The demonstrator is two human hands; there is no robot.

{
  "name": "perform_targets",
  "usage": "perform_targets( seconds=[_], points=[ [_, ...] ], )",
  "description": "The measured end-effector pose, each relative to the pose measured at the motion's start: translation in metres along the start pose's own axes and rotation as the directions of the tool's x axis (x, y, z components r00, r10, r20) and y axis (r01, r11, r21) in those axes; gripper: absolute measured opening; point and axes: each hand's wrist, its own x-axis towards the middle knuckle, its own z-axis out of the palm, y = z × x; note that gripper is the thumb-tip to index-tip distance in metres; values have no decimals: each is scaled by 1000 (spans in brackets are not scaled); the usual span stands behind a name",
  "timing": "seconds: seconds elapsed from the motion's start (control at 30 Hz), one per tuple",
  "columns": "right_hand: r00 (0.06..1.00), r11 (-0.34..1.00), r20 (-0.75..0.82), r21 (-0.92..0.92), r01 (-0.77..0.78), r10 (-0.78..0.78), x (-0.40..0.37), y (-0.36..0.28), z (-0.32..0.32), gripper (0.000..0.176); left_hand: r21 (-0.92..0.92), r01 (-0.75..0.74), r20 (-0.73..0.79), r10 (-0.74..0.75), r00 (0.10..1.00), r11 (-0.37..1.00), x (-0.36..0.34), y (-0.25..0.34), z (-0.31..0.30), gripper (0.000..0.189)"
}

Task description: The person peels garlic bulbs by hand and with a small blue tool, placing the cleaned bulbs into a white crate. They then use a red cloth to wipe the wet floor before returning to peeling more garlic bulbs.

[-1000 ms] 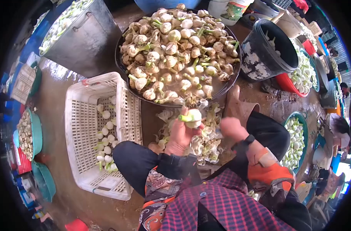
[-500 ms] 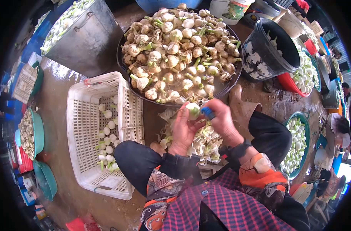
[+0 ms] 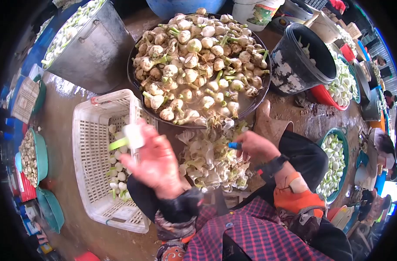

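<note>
My left hand [image 3: 154, 155], blurred by motion, is over the near side of the white plastic crate [image 3: 83, 174], palm up with its fingers spread. A peeled white garlic bulb [image 3: 134, 135] with a green stem is at its fingertips, above the crate; whether it still touches them is hard to tell. Inside the crate lie several peeled bulbs [image 3: 120, 176]. My right hand [image 3: 258, 148] is closed around a small tool with a blue handle [image 3: 235, 145]; its working end cannot be made out. Between the hands lies a heap of garlic peelings [image 3: 216, 158].
A wide dark basin [image 3: 131, 65] of unpeeled, soil-stained garlic bulbs [image 3: 194, 61] stands ahead. A metal tub [image 3: 91, 52] is at the far left, a black bucket [image 3: 287, 65] at the right. Beside my knee sits a green tub [image 3: 347, 158] of garlic.
My left hand has moved left from the front of the basin to the crate, its fingers opening around the peeled bulb. My right hand, with the blue-handled tool, has lowered slightly away from it.
</note>
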Motion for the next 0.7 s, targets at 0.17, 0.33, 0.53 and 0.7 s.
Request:
perform_targets(
  seconds=[0.17,0.33,0.53,0.7],
  points=[
    [418,589,-455,-756,286,-787,75,-22,-75,26,337,38,-88,-8,996,941,7,-2,-21,43],
    [531,241,-171,-968,65,-830,131,-9,-98,14,403,509,-591,-209,780,761,-13,-56,-92,27],
    [368,623,-536,-763,174,-760,133,-18,-88,22,574,564,-555,-225,801,593,-14,-64,-114,30],
    [727,727,-457,219,650,-513,52,-52,-50,25,784,414,-380,-169,910,462,-12,-87,-83,61]
  ],
)
